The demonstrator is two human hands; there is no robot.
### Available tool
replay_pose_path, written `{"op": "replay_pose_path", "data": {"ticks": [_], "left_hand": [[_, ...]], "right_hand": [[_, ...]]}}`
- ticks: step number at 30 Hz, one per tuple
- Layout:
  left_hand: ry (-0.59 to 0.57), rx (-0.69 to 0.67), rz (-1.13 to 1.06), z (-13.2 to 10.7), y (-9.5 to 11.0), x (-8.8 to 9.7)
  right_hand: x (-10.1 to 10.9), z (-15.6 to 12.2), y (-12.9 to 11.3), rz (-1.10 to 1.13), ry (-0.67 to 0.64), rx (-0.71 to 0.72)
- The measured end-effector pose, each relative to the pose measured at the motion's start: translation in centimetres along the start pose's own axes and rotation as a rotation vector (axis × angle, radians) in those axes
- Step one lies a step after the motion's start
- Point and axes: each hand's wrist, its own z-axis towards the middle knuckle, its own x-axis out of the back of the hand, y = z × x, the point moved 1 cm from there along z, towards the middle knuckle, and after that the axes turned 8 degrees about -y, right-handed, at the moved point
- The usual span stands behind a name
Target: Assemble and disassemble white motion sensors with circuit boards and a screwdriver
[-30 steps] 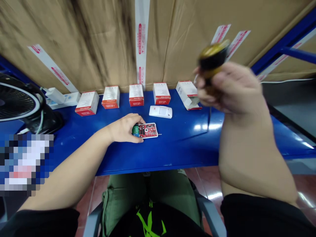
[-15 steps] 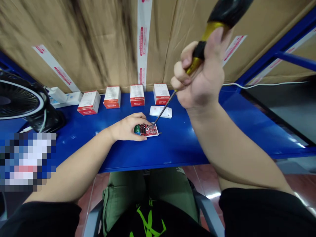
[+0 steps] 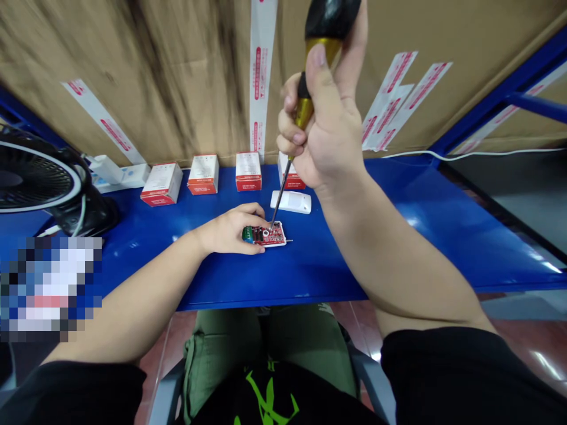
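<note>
My left hand (image 3: 229, 232) rests on a red circuit board (image 3: 273, 235) set in a white plastic housing, its fingers curled over the board's left end by a green terminal block (image 3: 248, 234). My right hand (image 3: 321, 127) is raised above the board, fist closed round a black-and-gold screwdriver (image 3: 305, 112). The screwdriver stands nearly upright, and its thin steel shaft (image 3: 279, 192) comes down with its tip on the board near a round part. A white sensor cover (image 3: 290, 202) lies just beyond the board.
Several red-and-white product boxes (image 3: 203, 175) stand in a row along the back of the blue table (image 3: 319, 271), against taped cardboard cartons (image 3: 133, 77). A black fan (image 3: 31, 183) sits at the far left, with white packaging (image 3: 119, 174) behind it. A pixelated patch covers the lower left.
My right hand has come left and lower, turning the screwdriver more upright, its tip now on the board. A second ago it was held high on the right, away from the board.
</note>
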Motion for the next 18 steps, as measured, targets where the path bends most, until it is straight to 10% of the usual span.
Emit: {"op": "replay_pose_path", "data": {"ticks": [18], "left_hand": [[-0.010,0.008,-0.024,0.1,0.1,0.0]], "right_hand": [[-1.1,-0.9,0.1,0.006,0.016,0.003]]}}
